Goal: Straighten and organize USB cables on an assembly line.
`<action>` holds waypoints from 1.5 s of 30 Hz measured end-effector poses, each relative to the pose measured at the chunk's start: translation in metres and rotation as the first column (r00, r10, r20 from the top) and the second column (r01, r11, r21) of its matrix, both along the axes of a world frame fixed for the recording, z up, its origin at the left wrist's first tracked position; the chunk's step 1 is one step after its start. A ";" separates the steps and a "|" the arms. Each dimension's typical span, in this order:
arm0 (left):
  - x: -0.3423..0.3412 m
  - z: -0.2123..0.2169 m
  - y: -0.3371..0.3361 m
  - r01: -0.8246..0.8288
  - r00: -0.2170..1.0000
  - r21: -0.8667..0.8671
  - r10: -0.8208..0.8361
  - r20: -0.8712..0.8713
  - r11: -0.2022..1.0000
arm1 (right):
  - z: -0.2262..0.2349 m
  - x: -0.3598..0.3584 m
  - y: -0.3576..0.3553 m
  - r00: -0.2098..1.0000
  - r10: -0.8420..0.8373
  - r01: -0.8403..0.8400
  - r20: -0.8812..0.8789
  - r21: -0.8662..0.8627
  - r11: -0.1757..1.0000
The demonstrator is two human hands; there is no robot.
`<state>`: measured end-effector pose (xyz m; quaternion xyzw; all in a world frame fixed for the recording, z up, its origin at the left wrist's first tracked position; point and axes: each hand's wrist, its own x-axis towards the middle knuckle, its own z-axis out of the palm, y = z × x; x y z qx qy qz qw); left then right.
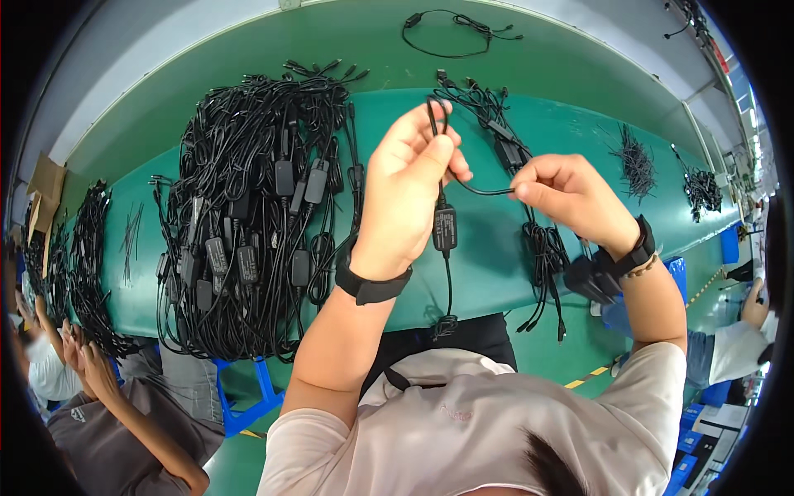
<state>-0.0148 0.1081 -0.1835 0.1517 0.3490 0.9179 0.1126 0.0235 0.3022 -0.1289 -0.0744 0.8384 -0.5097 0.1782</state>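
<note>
My left hand (411,178) is closed round a black cable (480,193), part of which loops up above its fingertips. From that hand hangs a small black inline box (445,229) with pale print, its lower lead dropping to a coiled end (444,326) at the table's near edge. My right hand (562,197) pinches the same cable a short way to the right, so a short curved length spans both hands. Just behind and to the right lies a bundle of black cables (506,149) with similar boxes, partly hidden by my right hand.
A large heap of black cables with boxes (260,182) covers the green table (488,285) on the left. Thin black ties (637,161) and another cable bundle (701,192) lie at right. One cable (463,31) rests beyond the table. Co-workers' hands (89,364) show at left.
</note>
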 end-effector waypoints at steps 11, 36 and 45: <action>0.012 0.008 0.010 0.248 0.967 -0.248 -0.224 0.120 0.936 | 0.015 -0.020 -0.026 0.371 0.559 0.180 -0.742 0.648 0.740; 0.025 -0.005 0.018 -0.055 0.994 -0.516 -0.001 -0.107 0.855 | 0.002 -0.028 -0.035 0.962 0.033 -0.025 -0.272 0.033 0.999; 0.030 -0.002 0.016 -0.115 0.982 -0.494 0.025 -0.185 0.862 | 0.019 -0.195 0.039 0.977 0.017 0.016 -0.214 0.154 0.988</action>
